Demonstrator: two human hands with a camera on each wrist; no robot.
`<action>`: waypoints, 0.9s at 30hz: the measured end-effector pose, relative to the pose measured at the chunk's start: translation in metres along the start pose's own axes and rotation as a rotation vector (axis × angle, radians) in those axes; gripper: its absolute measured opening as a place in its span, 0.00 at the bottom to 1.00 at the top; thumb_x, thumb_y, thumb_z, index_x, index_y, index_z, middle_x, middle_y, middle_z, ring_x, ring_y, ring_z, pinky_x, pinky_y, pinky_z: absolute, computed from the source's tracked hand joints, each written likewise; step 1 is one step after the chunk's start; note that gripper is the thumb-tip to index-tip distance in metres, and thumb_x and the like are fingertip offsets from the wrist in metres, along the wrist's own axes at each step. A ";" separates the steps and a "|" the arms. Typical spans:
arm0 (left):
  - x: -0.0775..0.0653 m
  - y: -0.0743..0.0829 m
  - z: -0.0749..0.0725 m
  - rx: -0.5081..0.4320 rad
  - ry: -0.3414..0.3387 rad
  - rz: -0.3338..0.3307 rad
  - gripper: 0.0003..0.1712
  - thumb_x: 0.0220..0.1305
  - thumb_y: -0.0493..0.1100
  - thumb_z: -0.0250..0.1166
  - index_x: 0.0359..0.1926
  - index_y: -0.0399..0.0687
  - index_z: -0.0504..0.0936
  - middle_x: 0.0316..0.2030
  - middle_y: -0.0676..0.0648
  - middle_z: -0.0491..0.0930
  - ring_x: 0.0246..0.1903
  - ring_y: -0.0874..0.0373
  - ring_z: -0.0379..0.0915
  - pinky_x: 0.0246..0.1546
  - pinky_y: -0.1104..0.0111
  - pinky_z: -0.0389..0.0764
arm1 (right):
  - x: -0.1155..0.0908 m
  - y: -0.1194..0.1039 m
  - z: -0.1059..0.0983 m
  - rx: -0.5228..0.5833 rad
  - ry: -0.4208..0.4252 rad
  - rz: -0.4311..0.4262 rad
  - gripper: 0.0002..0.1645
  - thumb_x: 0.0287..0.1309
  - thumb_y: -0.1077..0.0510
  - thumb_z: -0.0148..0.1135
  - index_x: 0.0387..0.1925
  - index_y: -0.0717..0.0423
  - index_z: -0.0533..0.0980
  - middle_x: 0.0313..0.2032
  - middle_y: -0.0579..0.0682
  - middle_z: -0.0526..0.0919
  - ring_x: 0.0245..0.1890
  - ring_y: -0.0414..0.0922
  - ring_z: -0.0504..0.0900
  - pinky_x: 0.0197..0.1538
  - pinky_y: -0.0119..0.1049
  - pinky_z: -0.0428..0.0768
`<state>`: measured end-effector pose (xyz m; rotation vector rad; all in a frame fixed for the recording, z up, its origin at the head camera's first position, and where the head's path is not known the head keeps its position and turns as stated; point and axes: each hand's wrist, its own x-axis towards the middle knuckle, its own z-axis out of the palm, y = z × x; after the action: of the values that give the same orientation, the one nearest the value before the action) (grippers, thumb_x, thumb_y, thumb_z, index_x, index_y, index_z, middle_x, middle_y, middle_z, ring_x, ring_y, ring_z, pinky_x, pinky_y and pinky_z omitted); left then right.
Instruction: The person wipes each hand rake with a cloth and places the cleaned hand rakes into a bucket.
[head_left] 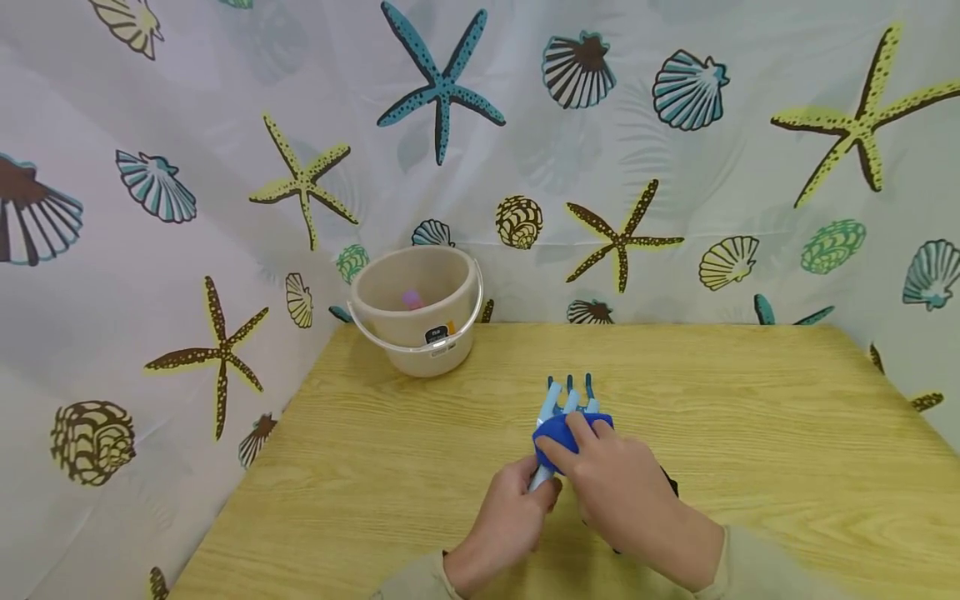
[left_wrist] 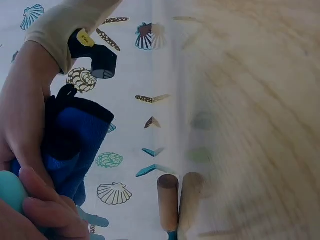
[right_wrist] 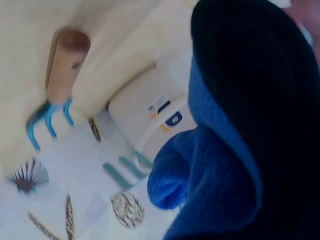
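My left hand (head_left: 513, 504) grips the handle of a light blue toy rake (head_left: 551, 402), whose prongs point away from me. Over the rake's middle lies a blue cloth (head_left: 555, 432), pinched by the fingers of my right hand (head_left: 617, 475). The left wrist view shows the cloth's dark trim and loop (left_wrist: 66, 92), plus the rake's rounded teal handle end (left_wrist: 12, 192). Just beyond, a hand fork with a wooden handle (right_wrist: 66, 70) and darker blue tines (head_left: 570, 385) lies on the table. The cloth hides the middle of the light blue rake.
A beige bucket (head_left: 397, 333) with a white bail handle stands at the back left of the wooden table (head_left: 360, 467). Something pink (head_left: 412, 298) is inside it. A curtain (head_left: 480, 192) printed with shells and starfish surrounds the table's back and sides.
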<state>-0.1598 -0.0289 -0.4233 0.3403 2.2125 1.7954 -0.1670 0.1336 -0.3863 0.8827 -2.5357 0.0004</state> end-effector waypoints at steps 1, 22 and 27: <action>0.001 0.000 0.000 0.003 0.002 0.004 0.08 0.67 0.41 0.53 0.39 0.42 0.76 0.16 0.54 0.66 0.06 0.63 0.57 0.04 0.74 0.62 | 0.001 0.000 0.000 0.004 0.011 -0.010 0.37 0.29 0.59 0.74 0.51 0.46 0.78 0.46 0.61 0.76 0.34 0.57 0.77 0.13 0.44 0.81; 0.001 0.007 -0.003 -0.286 -0.036 -0.092 0.12 0.70 0.40 0.51 0.39 0.34 0.75 0.20 0.51 0.70 0.05 0.63 0.58 0.03 0.76 0.60 | -0.010 0.012 0.008 0.030 0.083 0.050 0.34 0.38 0.60 0.71 0.54 0.44 0.78 0.45 0.61 0.76 0.38 0.58 0.78 0.18 0.48 0.84; -0.003 0.008 -0.001 -0.352 -0.056 -0.118 0.13 0.70 0.41 0.51 0.43 0.33 0.75 0.20 0.52 0.68 0.06 0.64 0.58 0.03 0.77 0.57 | -0.011 0.030 0.017 0.054 0.128 0.149 0.33 0.42 0.63 0.67 0.56 0.48 0.77 0.42 0.62 0.74 0.34 0.54 0.77 0.15 0.44 0.82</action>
<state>-0.1567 -0.0292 -0.4154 0.1783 1.7926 2.0313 -0.1839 0.1622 -0.4017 0.6893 -2.4849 0.1671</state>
